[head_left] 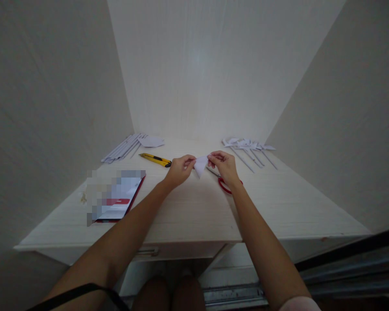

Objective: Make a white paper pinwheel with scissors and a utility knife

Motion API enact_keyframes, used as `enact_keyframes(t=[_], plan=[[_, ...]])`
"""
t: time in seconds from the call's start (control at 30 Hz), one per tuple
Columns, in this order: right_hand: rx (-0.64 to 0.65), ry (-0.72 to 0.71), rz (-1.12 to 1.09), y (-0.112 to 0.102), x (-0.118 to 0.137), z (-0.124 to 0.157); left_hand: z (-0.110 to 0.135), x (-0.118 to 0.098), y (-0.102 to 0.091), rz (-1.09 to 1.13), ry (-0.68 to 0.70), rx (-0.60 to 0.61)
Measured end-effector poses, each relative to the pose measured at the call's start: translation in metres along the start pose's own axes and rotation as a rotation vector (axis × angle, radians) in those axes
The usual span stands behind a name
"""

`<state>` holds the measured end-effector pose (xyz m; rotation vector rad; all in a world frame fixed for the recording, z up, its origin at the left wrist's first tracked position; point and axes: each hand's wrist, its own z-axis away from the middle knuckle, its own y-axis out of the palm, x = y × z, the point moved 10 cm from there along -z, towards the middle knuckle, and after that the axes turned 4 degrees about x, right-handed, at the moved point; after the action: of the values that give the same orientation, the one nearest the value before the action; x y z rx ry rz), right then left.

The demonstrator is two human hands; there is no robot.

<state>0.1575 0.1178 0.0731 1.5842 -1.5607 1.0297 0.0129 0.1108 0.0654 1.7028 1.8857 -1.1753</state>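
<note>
A small folded piece of white paper [200, 166], triangular with its point downward, is held up over the middle of the desk. My left hand [180, 169] pinches its left corner between thumb and fingers. At the opposite corner, my right hand [223, 166] pinches the paper too. Scissors with red handles [225, 185] lie under and beside my right hand, partly hidden by it. A yellow box cutter [154, 160] rests just left of my left hand, its end close to the fingers.
Rolled paper sticks [125, 148] and a flat paper piece [151, 141] lie back left. At back right are several sticks with folded paper tops [246, 144]. A tablet in a red case [119, 196], partly blurred, lies front left. Walls enclose the white desk [188, 220]; a drawer handle [146, 252] shows below.
</note>
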Motion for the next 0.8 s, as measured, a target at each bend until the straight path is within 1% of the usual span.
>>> enact_keyframes(t=[0.3, 0.8], plan=[[0.035, -0.020, -0.002, 0.0018, 0.0002, 0.0006, 0.0006, -0.0047, 0.0000, -0.070, 0.033, 0.012], [0.074, -0.057, -0.004, 0.0044, 0.0074, 0.0018, -0.0002, -0.0033, 0.0002, -0.062, 0.006, 0.028]])
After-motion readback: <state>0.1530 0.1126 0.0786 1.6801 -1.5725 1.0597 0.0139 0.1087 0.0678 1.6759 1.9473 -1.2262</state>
